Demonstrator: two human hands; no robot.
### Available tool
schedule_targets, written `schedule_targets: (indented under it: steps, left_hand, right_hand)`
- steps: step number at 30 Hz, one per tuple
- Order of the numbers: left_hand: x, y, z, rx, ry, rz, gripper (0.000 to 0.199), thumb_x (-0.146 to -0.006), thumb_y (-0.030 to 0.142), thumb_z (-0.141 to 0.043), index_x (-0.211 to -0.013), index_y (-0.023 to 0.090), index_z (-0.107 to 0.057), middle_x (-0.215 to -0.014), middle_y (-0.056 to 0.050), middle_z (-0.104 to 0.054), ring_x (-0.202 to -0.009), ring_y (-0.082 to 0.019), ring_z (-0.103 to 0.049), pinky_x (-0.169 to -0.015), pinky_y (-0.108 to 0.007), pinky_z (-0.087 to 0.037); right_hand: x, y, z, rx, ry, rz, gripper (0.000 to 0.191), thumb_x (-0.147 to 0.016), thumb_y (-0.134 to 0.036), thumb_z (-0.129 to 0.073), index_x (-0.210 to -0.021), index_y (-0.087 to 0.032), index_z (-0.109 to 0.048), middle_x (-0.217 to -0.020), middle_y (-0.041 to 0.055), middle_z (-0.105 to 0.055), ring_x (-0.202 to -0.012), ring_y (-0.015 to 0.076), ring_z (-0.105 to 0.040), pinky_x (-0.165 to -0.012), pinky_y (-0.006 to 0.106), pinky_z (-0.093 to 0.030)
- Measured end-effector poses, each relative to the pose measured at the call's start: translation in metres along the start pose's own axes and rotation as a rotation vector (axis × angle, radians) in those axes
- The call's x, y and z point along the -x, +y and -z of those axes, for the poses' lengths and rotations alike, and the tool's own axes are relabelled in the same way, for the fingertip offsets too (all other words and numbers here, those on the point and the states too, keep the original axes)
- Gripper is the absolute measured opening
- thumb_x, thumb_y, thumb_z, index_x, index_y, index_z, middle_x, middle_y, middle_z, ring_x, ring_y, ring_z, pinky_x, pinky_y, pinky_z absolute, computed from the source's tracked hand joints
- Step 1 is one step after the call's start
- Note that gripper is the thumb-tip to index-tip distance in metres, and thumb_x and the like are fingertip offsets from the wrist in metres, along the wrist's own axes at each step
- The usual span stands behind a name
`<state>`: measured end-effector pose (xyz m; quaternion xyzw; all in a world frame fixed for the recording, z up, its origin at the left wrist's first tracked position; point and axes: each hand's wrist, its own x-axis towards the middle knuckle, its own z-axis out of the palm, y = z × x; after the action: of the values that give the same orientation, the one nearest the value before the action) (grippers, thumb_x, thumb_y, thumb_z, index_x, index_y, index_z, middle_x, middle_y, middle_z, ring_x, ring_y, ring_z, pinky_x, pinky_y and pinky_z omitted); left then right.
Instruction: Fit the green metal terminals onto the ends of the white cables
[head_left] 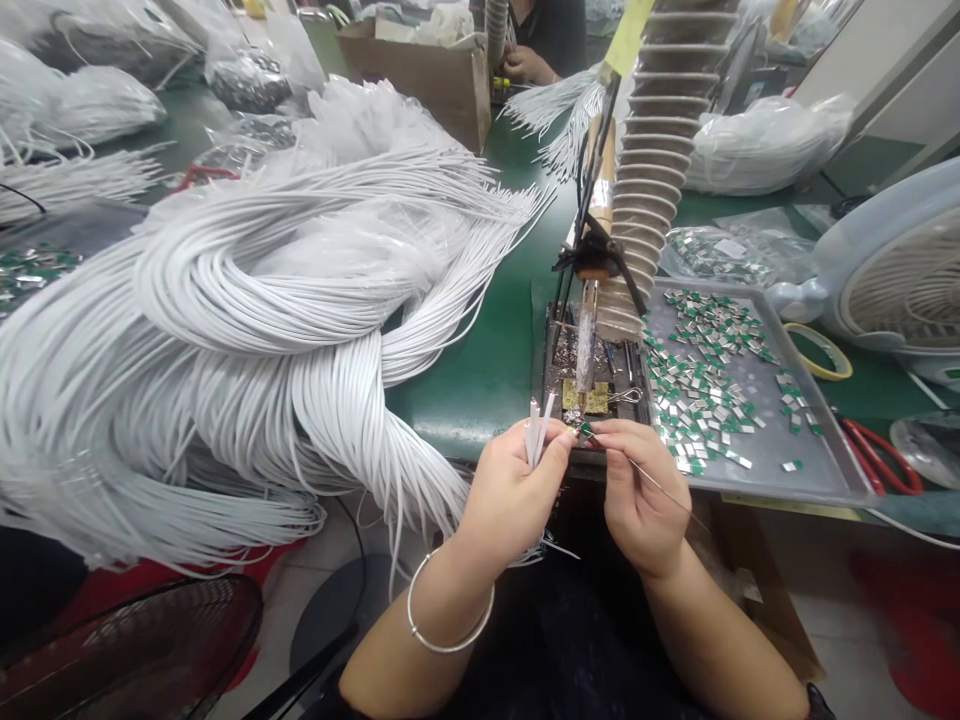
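White cables (pixel 534 436) with bared copper ends stick up from my left hand (pixel 517 482), whose fingers are wrapped round them. My right hand (pixel 643 490) pinches a thin solder wire (pixel 664 490) that trails down to the right. Between my fingertips a small green board (pixel 586 429) shows at the tip of a soldering iron (pixel 587 340); which fingers hold it is hard to tell. The iron hangs tip down in a stand, over a yellow sponge (pixel 598 397). A grey tray (pixel 810 462) of small green-and-silver boards lies to the right.
A large heap of white cables (pixel 322 390) covers the left side. A ribbed hose (pixel 664 150) comes down behind the iron. At the right are a fan (pixel 900 260), yellow tape (pixel 844 365) and red-handled scissors (pixel 881 455). Beyond a cardboard box (pixel 427 85), another person's hand (pixel 529 66) shows.
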<state>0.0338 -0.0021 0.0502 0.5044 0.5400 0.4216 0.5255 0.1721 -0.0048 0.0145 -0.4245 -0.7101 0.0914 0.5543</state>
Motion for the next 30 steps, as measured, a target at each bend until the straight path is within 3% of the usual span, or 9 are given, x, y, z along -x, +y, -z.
schedule_targets:
  steps: [5,30]
  left_hand:
    - [-0.0020,-0.0006,0.0000,0.014,0.008,0.014,0.020,-0.083,0.033,-0.054,-0.075,0.017,-0.063,-0.054,0.003,-0.050,-0.053,-0.011,-0.047,-0.051,-0.023,-0.037]
    - [-0.0044,0.0033,0.0013,0.047,0.010,0.003,0.020,-0.083,0.033,-0.054,-0.075,0.017,-0.063,-0.054,0.004,-0.047,-0.049,-0.009,-0.038,-0.050,-0.023,-0.033]
  right_hand:
    - [-0.0040,-0.0020,-0.0021,0.006,0.026,0.026,0.022,-0.084,-0.005,-0.048,-0.094,-0.020,-0.060,-0.087,0.0060,-0.067,-0.083,0.0175,-0.064,-0.071,0.035,-0.055]
    - [-0.0080,-0.0002,-0.0047,0.054,0.056,0.052,0.022,-0.083,-0.007,-0.050,-0.096,-0.021,-0.061,-0.089,0.0063,-0.066,-0.083,0.0177,-0.063,-0.070,0.036,-0.055]
